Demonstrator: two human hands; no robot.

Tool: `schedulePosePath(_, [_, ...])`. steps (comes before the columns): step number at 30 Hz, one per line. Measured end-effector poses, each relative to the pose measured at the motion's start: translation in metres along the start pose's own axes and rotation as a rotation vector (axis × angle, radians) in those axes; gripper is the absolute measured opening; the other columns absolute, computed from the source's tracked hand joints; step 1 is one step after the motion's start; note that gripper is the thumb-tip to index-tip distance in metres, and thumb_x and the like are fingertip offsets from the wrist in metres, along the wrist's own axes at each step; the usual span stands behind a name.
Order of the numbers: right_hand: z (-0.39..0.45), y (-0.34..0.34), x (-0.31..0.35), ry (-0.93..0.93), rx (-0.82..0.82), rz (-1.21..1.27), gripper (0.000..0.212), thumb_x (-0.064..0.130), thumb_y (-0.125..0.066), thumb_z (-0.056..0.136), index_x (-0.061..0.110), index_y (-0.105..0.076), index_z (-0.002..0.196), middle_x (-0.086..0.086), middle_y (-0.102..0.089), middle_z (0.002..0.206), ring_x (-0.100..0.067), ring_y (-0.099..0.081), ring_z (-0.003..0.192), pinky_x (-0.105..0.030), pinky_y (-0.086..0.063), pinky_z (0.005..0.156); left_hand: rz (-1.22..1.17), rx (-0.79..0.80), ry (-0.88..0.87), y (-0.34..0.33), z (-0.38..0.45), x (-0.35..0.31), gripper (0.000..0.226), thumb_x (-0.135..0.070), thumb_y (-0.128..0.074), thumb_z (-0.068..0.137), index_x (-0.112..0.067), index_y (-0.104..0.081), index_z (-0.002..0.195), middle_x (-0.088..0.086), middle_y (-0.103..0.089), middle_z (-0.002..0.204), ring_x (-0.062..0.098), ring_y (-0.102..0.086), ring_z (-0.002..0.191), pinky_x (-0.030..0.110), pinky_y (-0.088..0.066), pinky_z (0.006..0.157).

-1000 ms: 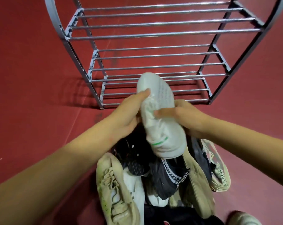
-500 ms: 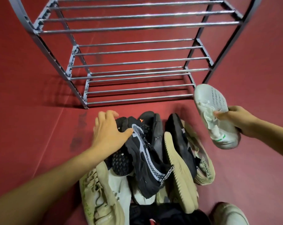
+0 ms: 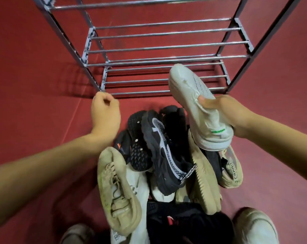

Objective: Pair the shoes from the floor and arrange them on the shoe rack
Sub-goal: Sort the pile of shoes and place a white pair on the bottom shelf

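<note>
The right hand (image 3: 225, 115) grips a white knit shoe (image 3: 198, 110) around its middle, thumb across the upper, holding it in the air at the right centre of the frame with its toe tilted up toward the shoe rack (image 3: 159, 48). A small green mark shows near the shoe's heel. The left hand (image 3: 105, 113) hangs at the left centre, fingers curled in on themselves and holding nothing, just in front of the rack's lower left corner. The metal rack fills the upper part of the frame, its bars bare. Below the hands, a pile of shoes lies on the red floor (image 3: 34, 85): a black and grey sneaker (image 3: 165, 155) in the middle, a beige laced shoe (image 3: 117, 191) at the lower left, and a beige ribbed sole (image 3: 205, 180) on edge to the right.
</note>
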State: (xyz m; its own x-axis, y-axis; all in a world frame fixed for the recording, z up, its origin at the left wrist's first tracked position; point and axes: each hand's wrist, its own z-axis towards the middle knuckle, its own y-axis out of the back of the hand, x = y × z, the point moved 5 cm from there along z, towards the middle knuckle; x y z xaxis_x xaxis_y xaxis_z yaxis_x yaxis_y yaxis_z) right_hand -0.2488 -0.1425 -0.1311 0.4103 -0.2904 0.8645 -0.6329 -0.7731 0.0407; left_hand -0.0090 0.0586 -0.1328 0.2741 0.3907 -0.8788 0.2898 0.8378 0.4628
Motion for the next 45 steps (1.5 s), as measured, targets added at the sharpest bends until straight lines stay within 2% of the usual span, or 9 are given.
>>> schedulePosePath(2, [0.001, -0.004, -0.010, -0.017, -0.012, 0.003, 0.033, 0.031, -0.065, 0.093, -0.001, -0.070, 0.088, -0.006, -0.071, 0.068, -0.019, -0.065, 0.059, -0.025, -0.051, 0.056, 0.164, 0.219, -0.059, 0.028, -0.013, 0.024, 0.010, -0.022, -0.058, 0.073, -0.022, -0.051, 0.066, -0.004, -0.050, 0.061, 0.015, -0.045, 0.062, 0.032, -0.036, 0.062])
schedulePosePath(7, [0.007, -0.002, -0.020, -0.067, -0.081, 0.039, 0.027, 0.027, -0.066, 0.093, 0.000, -0.069, 0.092, -0.006, -0.073, 0.068, -0.017, -0.068, 0.053, -0.020, -0.052, 0.047, 1.135, 1.137, -0.436, 0.036, -0.147, 0.039, 0.070, -0.074, -0.039, 0.089, -0.014, -0.038, 0.052, 0.003, -0.044, 0.053, 0.024, -0.058, 0.072, 0.033, -0.032, 0.060])
schedulePosePath(12, [0.007, -0.006, -0.022, -0.103, -0.070, 0.078, 0.026, 0.027, -0.068, 0.093, 0.003, -0.068, 0.101, -0.005, -0.073, 0.075, -0.018, -0.070, 0.058, -0.024, -0.054, 0.049, 1.478, 1.120, -0.380, 0.030, -0.112, 0.058, 0.051, -0.063, -0.053, 0.081, -0.018, -0.069, 0.099, 0.006, -0.072, 0.112, 0.029, -0.067, 0.107, 0.032, -0.040, 0.073])
schedulePosePath(17, [0.007, -0.011, -0.022, -0.105, -0.024, 0.075, 0.026, 0.029, -0.069, 0.092, 0.004, -0.069, 0.100, -0.008, -0.073, 0.078, -0.022, -0.070, 0.062, -0.026, -0.056, 0.053, 1.611, 0.921, -0.572, 0.044, -0.081, 0.070, 0.043, -0.015, -0.057, 0.087, -0.009, -0.050, 0.129, 0.005, -0.071, 0.112, 0.030, -0.071, 0.103, 0.034, -0.044, 0.068])
schedulePosePath(19, [0.008, -0.015, -0.023, -0.107, -0.033, 0.064, 0.027, 0.029, -0.069, 0.091, 0.004, -0.069, 0.101, -0.007, -0.074, 0.077, -0.022, -0.070, 0.062, -0.026, -0.055, 0.053, 1.393, 0.956, -0.440, 0.044, -0.091, 0.083, 0.027, -0.038, -0.055, 0.095, -0.016, -0.053, 0.111, 0.004, -0.070, 0.104, 0.031, -0.070, 0.102, 0.034, -0.048, 0.073])
schedulePosePath(23, [0.009, -0.025, -0.029, -0.114, 0.000, 0.125, 0.040, 0.035, -0.065, 0.093, 0.000, -0.069, 0.112, -0.012, -0.075, 0.091, -0.027, -0.072, 0.077, -0.033, -0.056, 0.070, 1.135, 1.194, -0.086, 0.033, -0.139, 0.108, 0.062, -0.079, -0.047, 0.083, -0.018, -0.050, 0.087, 0.002, -0.061, 0.090, 0.025, -0.062, 0.090, 0.032, -0.039, 0.070])
schedulePosePath(32, [-0.002, -0.039, -0.012, 0.108, 0.032, 0.201, 0.022, 0.015, -0.059, 0.096, 0.014, -0.065, 0.118, -0.006, -0.077, 0.101, -0.023, -0.074, 0.082, -0.035, -0.062, 0.073, 0.684, 0.944, -0.071, 0.053, -0.109, 0.107, 0.028, -0.053, -0.035, 0.081, -0.027, -0.037, 0.072, -0.009, -0.047, 0.082, 0.006, -0.048, 0.075, 0.027, -0.039, 0.067])
schedulePosePath(39, [-0.004, -0.041, -0.004, 0.155, 0.031, 0.222, 0.027, 0.014, -0.058, 0.097, 0.019, -0.063, 0.123, -0.003, -0.077, 0.109, -0.022, -0.074, 0.090, -0.036, -0.060, 0.077, 0.026, 0.597, 0.476, 0.054, -0.045, 0.062, 0.026, -0.003, -0.039, 0.107, -0.007, -0.038, 0.081, 0.026, -0.069, 0.087, 0.022, -0.070, 0.048, 0.029, -0.057, 0.042])
schedulePosePath(45, [-0.002, -0.040, -0.011, 0.145, 0.038, 0.255, 0.023, 0.013, -0.056, 0.097, 0.020, -0.065, 0.118, 0.002, -0.078, 0.101, -0.016, -0.075, 0.083, -0.030, -0.061, 0.071, 0.662, 1.210, 0.594, 0.056, -0.106, 0.100, 0.040, -0.048, -0.061, 0.096, -0.009, -0.067, 0.095, 0.009, -0.071, 0.084, 0.018, -0.071, 0.069, 0.027, -0.056, 0.048])
